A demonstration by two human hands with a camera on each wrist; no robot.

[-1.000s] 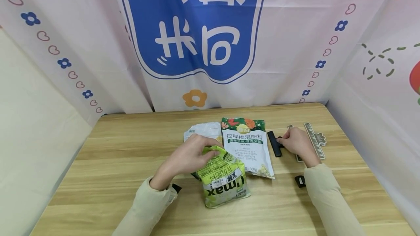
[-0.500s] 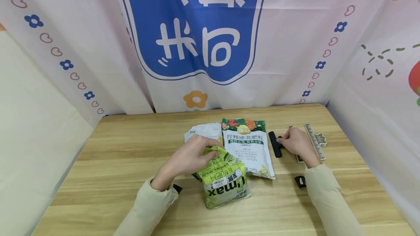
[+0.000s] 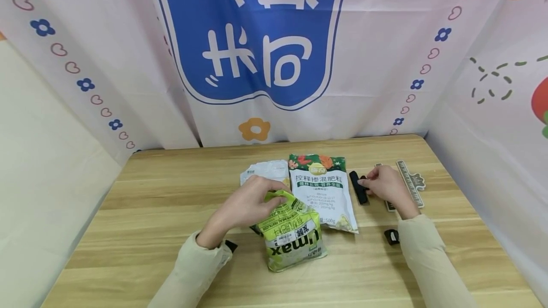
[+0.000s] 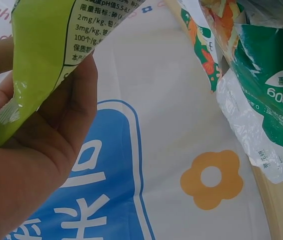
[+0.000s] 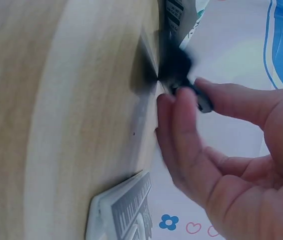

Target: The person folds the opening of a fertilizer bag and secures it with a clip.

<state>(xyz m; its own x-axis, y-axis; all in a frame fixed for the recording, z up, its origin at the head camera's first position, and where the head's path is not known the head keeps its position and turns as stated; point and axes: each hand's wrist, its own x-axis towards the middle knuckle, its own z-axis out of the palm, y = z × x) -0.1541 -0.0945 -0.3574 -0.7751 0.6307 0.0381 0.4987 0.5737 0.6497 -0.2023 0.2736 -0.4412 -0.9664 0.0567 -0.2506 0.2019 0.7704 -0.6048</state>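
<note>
My left hand (image 3: 252, 203) grips the gathered top of a lime-green fertilizer bag (image 3: 295, 244), which stands on the table. The left wrist view shows the bag's green corner (image 4: 36, 60) between thumb and fingers. At the right, my right hand (image 3: 387, 187) pinches the handle of a black bag clip (image 3: 358, 188). Up close in the right wrist view, the clip (image 5: 176, 65) is blurred between thumb and fingertips. A white-and-green fertilizer bag (image 3: 321, 194) lies just left of that clip. Behind my left hand is a whitish bag (image 3: 269, 169), partly hidden.
A patterned clip (image 3: 411, 184) lies right of my right hand, and a similar one (image 3: 390, 206) is mostly under it. A small black clip (image 3: 391, 236) sits near the right sleeve. Another black object (image 3: 231, 246) shows beside the left cuff. A printed cloth (image 3: 257, 61) hangs behind the table.
The right hand has shifted slightly left, and its hold on the black clip's handle has changed a little. The left hand and the lime-green bag have stayed in place.
</note>
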